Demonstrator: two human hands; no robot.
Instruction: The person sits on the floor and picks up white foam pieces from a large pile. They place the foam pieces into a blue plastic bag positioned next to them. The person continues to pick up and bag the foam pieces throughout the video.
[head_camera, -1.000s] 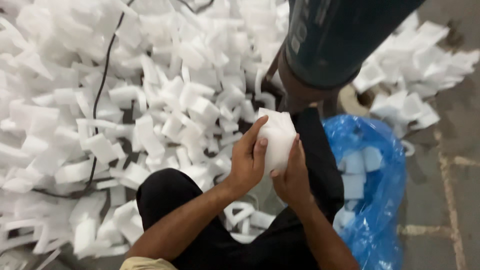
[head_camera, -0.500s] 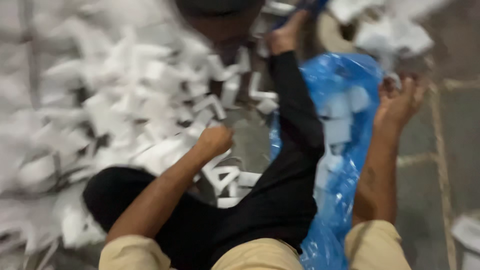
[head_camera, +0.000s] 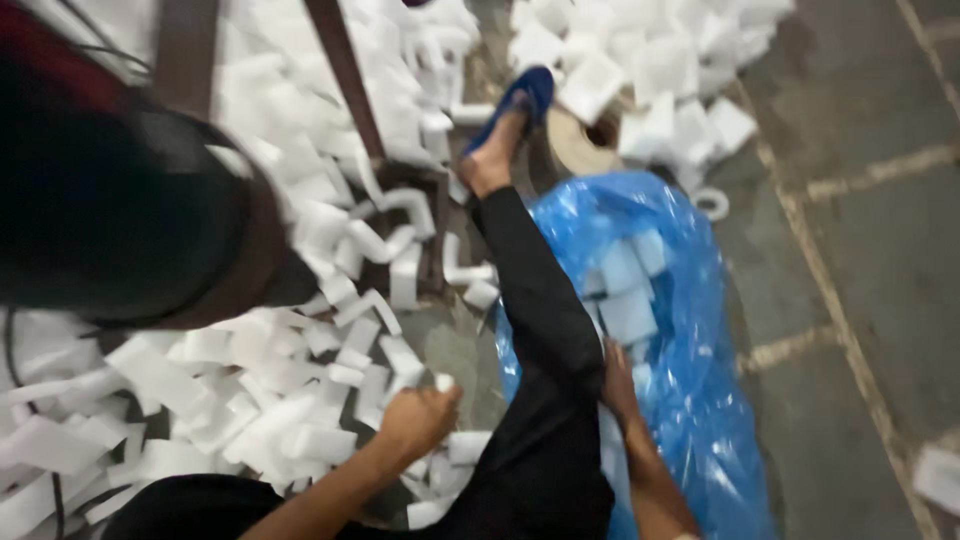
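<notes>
A wide heap of white foam offcuts (head_camera: 300, 300) covers the floor on the left, and beside the person's outstretched black-trousered leg (head_camera: 540, 330) lies the blue plastic bag (head_camera: 690, 330) with foam blocks (head_camera: 630, 290) showing through it. Half a second ago the right hand was raised, fingers spread, above the bag; now the right hand (head_camera: 620, 385) rests low against the bag's edge by the knee, its fingers too blurred to tell. The left hand (head_camera: 420, 420), then reaching into the heap, is now curled into a fist pinching a small foam piece (head_camera: 443, 382).
</notes>
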